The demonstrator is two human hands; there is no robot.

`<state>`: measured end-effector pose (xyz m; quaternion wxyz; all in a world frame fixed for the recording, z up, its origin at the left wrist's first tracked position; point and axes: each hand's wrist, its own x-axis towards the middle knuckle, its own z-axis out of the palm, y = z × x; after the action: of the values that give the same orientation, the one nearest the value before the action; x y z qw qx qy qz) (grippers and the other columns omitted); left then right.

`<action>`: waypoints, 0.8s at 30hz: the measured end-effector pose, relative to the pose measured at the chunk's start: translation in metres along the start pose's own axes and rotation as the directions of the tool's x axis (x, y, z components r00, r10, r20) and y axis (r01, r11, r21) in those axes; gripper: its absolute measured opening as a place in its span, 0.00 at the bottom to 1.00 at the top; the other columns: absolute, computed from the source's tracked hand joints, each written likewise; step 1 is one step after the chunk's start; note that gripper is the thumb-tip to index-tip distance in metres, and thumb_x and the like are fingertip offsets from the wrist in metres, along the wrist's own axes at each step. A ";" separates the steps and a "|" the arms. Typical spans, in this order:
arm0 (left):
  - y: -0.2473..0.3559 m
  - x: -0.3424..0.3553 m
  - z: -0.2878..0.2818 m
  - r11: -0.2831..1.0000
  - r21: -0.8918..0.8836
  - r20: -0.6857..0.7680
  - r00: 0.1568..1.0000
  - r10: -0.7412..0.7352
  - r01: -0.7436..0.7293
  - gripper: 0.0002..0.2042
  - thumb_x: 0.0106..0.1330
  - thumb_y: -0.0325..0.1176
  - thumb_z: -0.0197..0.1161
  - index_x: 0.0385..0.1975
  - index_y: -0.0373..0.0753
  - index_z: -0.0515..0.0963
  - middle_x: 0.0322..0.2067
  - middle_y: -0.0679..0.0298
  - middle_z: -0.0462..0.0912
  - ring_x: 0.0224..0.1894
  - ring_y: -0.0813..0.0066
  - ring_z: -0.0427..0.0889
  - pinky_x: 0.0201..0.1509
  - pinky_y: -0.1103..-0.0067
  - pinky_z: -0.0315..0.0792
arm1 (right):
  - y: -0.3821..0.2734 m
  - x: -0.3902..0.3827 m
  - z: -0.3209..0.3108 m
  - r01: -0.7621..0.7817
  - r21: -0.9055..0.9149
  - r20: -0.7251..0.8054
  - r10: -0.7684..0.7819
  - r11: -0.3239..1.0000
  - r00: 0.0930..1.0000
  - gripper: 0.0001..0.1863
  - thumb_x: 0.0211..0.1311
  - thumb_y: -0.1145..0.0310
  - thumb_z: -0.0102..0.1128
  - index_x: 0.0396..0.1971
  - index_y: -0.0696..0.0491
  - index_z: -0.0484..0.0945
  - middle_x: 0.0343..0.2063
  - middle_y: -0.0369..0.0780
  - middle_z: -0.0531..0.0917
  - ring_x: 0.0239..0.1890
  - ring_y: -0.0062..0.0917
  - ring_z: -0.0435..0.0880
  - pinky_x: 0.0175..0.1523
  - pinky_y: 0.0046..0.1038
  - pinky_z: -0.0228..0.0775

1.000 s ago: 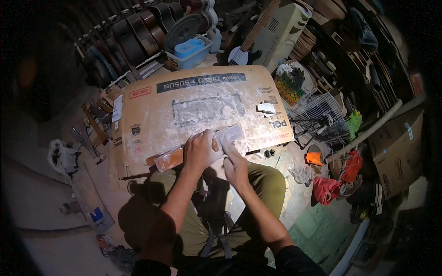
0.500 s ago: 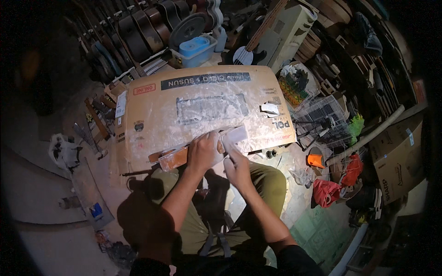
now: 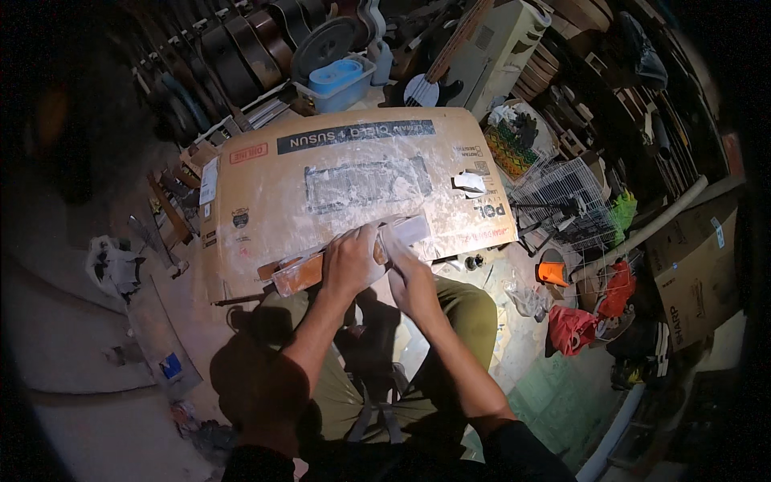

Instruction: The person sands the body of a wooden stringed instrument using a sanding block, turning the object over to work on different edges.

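In the head view, our two hands work close together over the near edge of a dusty cardboard sheet (image 3: 273,193). Our left hand (image 3: 352,257) is clamped over a reddish-brown wooden piece (image 3: 299,275), whose bare end points toward 9 o'clock from it. This wood crosses the sheet's edge near 6 o'clock. Just beside it, our right hand (image 3: 411,281) is closed on a pale grey flat piece (image 3: 414,230), which juts out toward 1 o'clock; we cannot tell whether it joins the wood.

Taking our hands as the dial's centre, we see guitar bodies (image 3: 245,52) at 11 o'clock, a pale blue tub (image 3: 341,100) just short of 12, a wire cage (image 3: 562,197) between 2 and 3, an orange cup (image 3: 552,271) at 3, and a red bag (image 3: 572,329) between 3 and 4. Our olive trousers (image 3: 470,321) spread below, around 6 o'clock.
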<state>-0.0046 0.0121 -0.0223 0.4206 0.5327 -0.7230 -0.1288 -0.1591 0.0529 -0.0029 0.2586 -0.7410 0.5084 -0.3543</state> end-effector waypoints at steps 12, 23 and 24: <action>-0.005 -0.001 0.003 0.996 0.082 -0.031 0.999 0.025 -0.022 0.09 0.52 0.28 0.65 0.28 0.36 0.71 0.22 0.52 0.78 0.28 0.46 0.80 0.31 0.58 0.73 | -0.012 -0.010 -0.009 -0.027 0.030 0.045 0.026 0.999 0.999 0.32 0.52 0.85 0.51 0.62 0.58 0.72 0.61 0.55 0.74 0.65 0.50 0.71 0.67 0.34 0.66; 0.004 0.000 0.003 0.999 -0.050 0.057 0.998 -0.003 0.006 0.13 0.49 0.30 0.70 0.34 0.38 0.77 0.20 0.58 0.77 0.25 0.53 0.81 0.30 0.63 0.73 | 0.033 0.012 -0.011 -0.112 -0.037 0.006 0.113 0.993 0.994 0.31 0.54 0.83 0.51 0.63 0.58 0.72 0.62 0.54 0.73 0.68 0.46 0.69 0.71 0.33 0.59; 0.001 -0.002 0.005 0.998 -0.066 0.059 0.998 0.001 0.003 0.14 0.49 0.29 0.70 0.36 0.38 0.78 0.20 0.58 0.78 0.25 0.53 0.81 0.30 0.63 0.73 | 0.027 0.006 -0.007 -0.139 0.097 0.029 0.137 0.985 0.990 0.31 0.53 0.83 0.52 0.62 0.58 0.73 0.62 0.54 0.74 0.67 0.46 0.70 0.70 0.34 0.62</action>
<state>-0.0086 0.0131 -0.0254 0.4164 0.5148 -0.7301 -0.1687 -0.1790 0.0376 -0.0173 0.3247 -0.6942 0.5373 -0.3521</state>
